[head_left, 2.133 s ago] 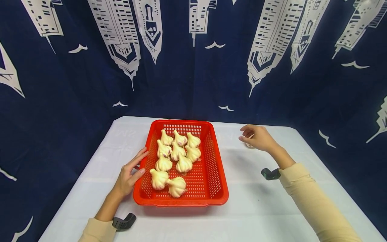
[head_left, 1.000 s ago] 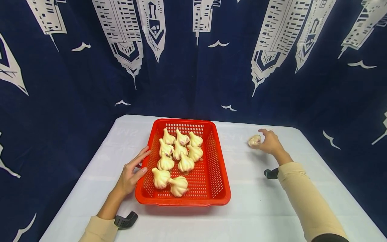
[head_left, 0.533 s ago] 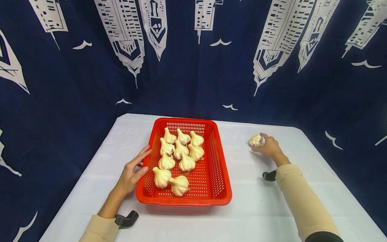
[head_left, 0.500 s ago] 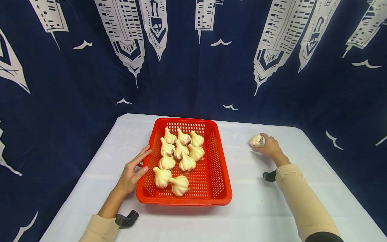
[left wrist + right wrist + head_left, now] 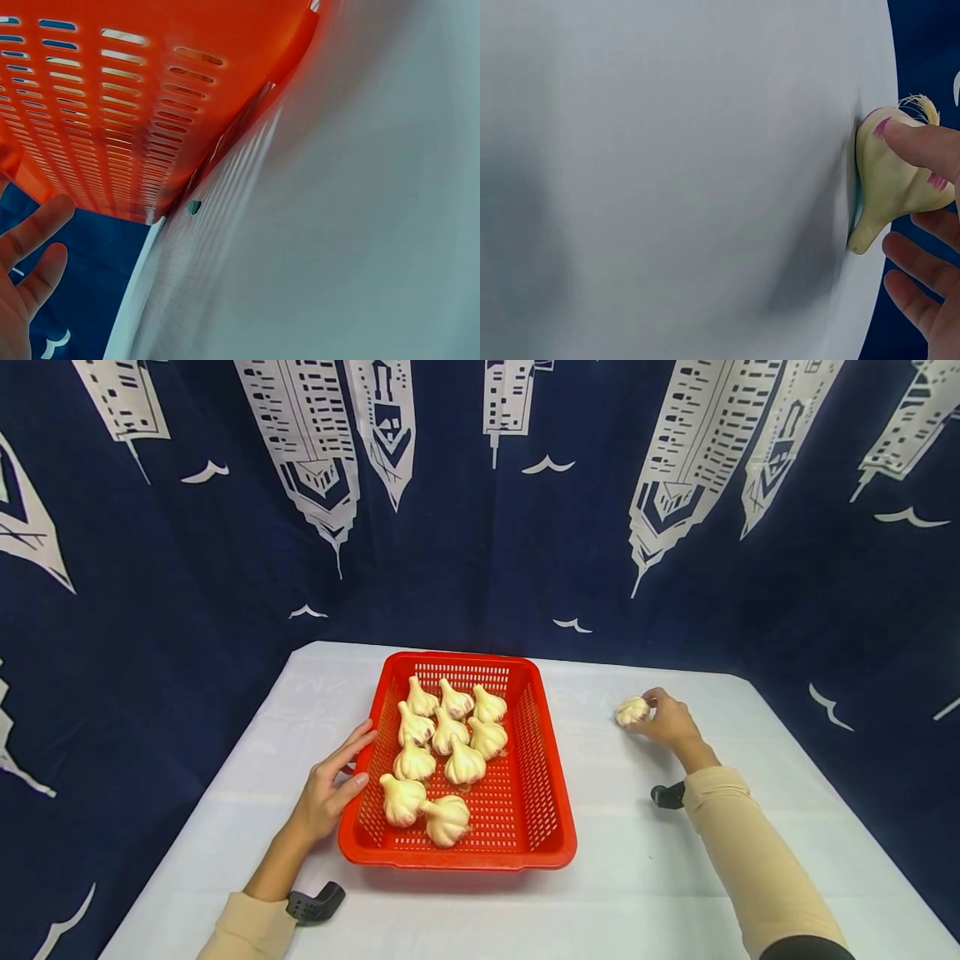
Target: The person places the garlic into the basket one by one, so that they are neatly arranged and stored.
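In the head view my right hand has its thumb and fingers around a garlic bulb at the right of the table. The right wrist view shows the thumb pressed on the pale bulb, which has pink-purple marks and a tuft of roots; its stem points down to the white cloth. My left hand rests at the left rim of a red perforated basket, fingers fairly straight. Seen from the left wrist, fingertips lie close to the basket's outer wall. Several garlic bulbs sit inside, mostly toward its left side.
A white cloth covers the table. Behind it hangs a dark blue curtain with white building prints, close to the table's far edge. The basket's raised walls stand between the bulbs and both hands.
My right hand has come down around the lone garlic bulb at the right, and the bulb has shifted and turned slightly under its fingers. The left hand stays at the basket; the head view drifted slightly.
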Demonstrator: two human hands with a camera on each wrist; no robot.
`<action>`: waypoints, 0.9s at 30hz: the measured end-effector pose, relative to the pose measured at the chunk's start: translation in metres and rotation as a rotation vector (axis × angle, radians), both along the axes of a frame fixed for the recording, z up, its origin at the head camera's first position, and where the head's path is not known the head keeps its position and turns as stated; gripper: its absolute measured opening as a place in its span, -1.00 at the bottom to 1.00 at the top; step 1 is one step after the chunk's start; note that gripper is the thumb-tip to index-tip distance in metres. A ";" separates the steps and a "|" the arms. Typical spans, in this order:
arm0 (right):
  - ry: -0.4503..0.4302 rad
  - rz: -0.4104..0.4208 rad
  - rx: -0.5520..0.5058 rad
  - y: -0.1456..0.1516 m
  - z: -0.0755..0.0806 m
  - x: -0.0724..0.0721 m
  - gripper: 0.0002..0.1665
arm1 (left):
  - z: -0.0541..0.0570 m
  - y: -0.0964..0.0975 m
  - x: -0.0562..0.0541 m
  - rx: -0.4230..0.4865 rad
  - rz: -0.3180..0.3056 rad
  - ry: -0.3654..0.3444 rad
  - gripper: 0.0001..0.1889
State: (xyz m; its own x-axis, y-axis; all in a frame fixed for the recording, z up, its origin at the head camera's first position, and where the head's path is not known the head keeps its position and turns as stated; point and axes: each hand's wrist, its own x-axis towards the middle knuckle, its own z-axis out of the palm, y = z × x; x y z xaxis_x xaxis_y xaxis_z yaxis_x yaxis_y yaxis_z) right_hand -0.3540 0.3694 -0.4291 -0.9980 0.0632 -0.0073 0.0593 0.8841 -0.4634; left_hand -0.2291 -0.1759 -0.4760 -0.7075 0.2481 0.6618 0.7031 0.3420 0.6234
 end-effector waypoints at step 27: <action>0.028 0.063 0.027 -0.006 0.004 0.003 -0.13 | -0.001 -0.001 -0.001 0.002 0.006 0.008 -0.43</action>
State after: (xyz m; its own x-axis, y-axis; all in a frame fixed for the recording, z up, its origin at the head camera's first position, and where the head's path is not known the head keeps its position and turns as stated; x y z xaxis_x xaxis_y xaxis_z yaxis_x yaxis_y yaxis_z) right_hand -0.3509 0.3634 -0.4248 -0.9998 -0.0004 0.0213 -0.0097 0.8980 -0.4398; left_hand -0.2297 -0.1765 -0.4769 -0.7036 0.2422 0.6680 0.7060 0.3454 0.6183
